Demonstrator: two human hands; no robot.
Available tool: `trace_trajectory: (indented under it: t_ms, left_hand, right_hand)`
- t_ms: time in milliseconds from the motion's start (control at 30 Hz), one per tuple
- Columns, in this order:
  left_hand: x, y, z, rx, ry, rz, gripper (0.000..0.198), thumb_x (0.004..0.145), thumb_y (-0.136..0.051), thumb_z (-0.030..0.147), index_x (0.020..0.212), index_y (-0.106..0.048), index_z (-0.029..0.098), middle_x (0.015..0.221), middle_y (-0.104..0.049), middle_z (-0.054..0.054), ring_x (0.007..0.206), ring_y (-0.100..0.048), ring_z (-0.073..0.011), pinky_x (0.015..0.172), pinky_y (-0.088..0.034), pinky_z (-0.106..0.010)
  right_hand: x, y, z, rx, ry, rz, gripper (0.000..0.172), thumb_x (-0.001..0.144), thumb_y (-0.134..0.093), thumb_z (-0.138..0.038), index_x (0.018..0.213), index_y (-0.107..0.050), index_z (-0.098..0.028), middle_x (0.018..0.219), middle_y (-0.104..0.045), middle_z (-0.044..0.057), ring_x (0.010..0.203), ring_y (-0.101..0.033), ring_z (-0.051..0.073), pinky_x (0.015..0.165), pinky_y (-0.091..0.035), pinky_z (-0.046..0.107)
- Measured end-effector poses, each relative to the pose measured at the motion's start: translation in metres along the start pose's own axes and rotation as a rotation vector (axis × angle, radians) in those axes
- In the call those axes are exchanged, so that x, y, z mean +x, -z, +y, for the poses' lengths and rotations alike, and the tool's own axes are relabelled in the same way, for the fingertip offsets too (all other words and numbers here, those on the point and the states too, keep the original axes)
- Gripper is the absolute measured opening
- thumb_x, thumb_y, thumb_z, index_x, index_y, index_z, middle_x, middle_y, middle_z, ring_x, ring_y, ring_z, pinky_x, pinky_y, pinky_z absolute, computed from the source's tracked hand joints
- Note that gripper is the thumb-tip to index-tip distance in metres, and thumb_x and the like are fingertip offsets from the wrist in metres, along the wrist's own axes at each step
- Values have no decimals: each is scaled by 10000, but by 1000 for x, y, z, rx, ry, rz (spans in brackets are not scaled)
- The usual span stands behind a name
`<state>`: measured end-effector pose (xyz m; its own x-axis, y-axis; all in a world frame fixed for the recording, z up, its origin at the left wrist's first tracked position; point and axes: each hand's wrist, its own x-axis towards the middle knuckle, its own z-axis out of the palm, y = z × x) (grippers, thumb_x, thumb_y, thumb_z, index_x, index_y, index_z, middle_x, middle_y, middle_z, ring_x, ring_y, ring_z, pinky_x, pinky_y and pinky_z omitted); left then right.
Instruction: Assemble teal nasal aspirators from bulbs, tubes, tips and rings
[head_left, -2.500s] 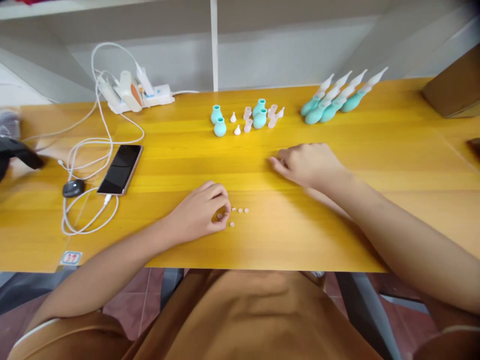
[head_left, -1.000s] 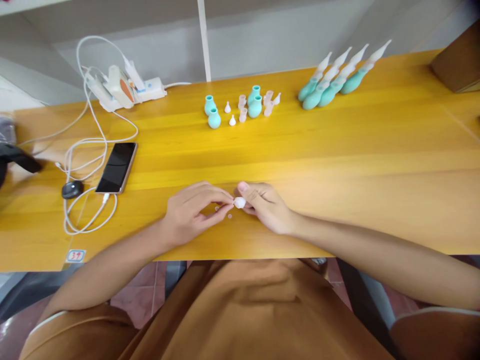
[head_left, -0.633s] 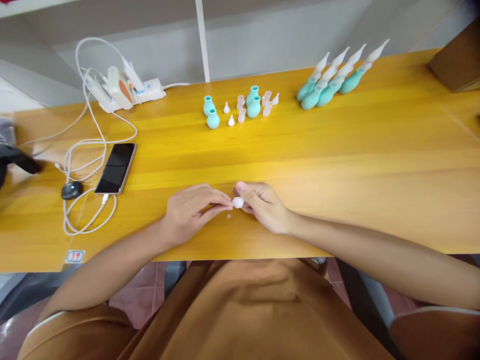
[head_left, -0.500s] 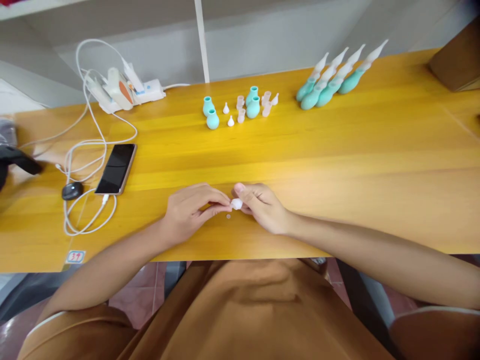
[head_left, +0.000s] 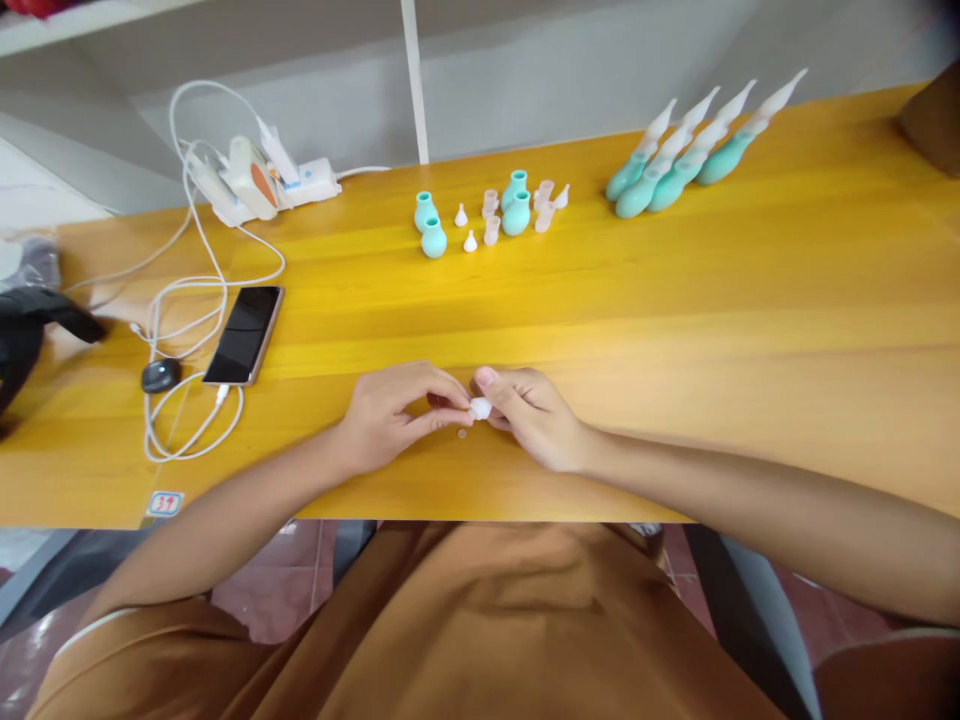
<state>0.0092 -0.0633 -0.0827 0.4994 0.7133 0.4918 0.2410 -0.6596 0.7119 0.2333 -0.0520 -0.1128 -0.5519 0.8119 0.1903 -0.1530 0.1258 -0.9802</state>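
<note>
Close to the table's front edge, my right hand has its thumb and fingers closed around a small white plastic piece. From the other side the fingertips of my left hand pinch at its left end. Much of the piece is covered by the right fingers, so its full shape is hidden. A tiny clear disc lies on the wood just below the left fingertips.
Farther back stand teal rubber bulbs, small white nozzle tips and clear connectors. Assembled bulb aspirators lie back right. A phone, cables, an earbud case and a power strip occupy the left.
The camera view has shifted a little, so the table items appear slightly farther right. Both hands keep their pinch on the white piece, with hardly any movement.
</note>
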Motion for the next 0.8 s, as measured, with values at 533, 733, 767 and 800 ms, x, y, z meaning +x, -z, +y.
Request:
trace_trajectory:
  t_ms: [533, 733, 767, 800]
  left_hand:
    - [47, -17, -54, -337, 207, 84, 294, 881, -963, 464, 927, -824, 209, 917, -840, -32, 844, -778, -154, 829, -635, -296]
    - [36, -17, -53, -251, 168, 66, 271, 944, -907, 470, 975, -816, 217, 963, -846, -46, 874, -779, -168, 853, -624, -318]
    - [36, -18, -52, -236, 155, 64, 267, 957, -894, 469, 983, -812, 217, 966, -844, -47, 874, -776, -169, 853, -622, -320]
    - [36, -18, -52, -224, 142, 64, 263, 968, -883, 468, 990, -808, 217, 969, -841, -47, 875, -773, -169, 855, -622, -320]
  right_hand:
    - [35, 42, 7, -156, 93, 89, 736, 1097, -466, -816, 675, -424, -215, 585, -319, -58, 527, -257, 78, 509, -225, 279]
    - [32, 43, 7, -212, 117, 27, 726, 1119, -442, -788, 687, -444, -205, 603, -314, -59, 549, -263, 78, 531, -245, 273]
    - [32, 44, 7, -216, 120, 27, 722, 1123, -442, -780, 688, -446, -204, 604, -315, -59, 549, -265, 77, 532, -245, 273]
    - [32, 44, 7, -217, 121, 26, 717, 1126, -442, -773, 691, -448, -203, 604, -314, -59, 549, -266, 77, 532, -244, 273]
